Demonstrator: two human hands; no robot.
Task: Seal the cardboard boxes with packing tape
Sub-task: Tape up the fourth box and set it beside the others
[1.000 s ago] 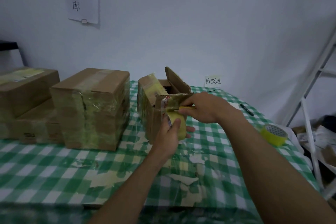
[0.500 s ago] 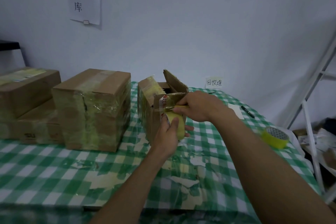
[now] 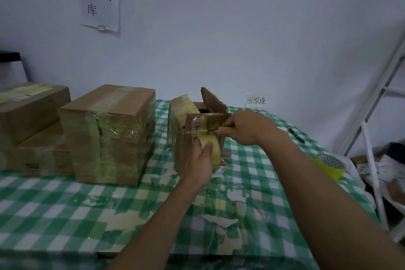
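Boxes (image 3: 109, 133) by tabletop's (image 3: 65, 215) left edge were taped, done. Open box (image 3: 178, 138) was left unsealed w/ flaps up. Tape roll (image 3: 215, 153) was gripped in left hand (image 3: 197, 166), yellow tool (image 3: 225, 127) in right hand (image 3: 245, 127).

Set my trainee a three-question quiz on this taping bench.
1. True or false: the small box has a flap standing up.
2. Which hand grips the tape roll in front of that box? A) left B) right
3. Fill in: the spare tape roll lies near the table's ___ edge.
Key: 1 true; 2 A, the left hand; 3 right.
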